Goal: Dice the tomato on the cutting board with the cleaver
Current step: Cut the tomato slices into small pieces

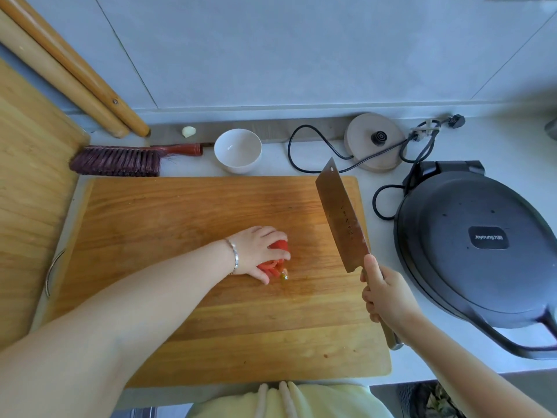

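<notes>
The tomato (279,245) lies a little right of the middle of the wooden cutting board (180,221). The left hand (256,251) covers it from the left, fingers curled over its top and thumb on its near side, clamped on it. Cut red slices (271,264) show under the palm on the near side. The right hand (382,294) is wrapped tightly round the cleaver's handle near the board's right edge. The cleaver (340,215) points away toward the far side, its blade to the right of the tomato and apart from it. On the surface (193,168) beyond the board stand a white bowl (238,150) and a brush (120,161).
</notes>
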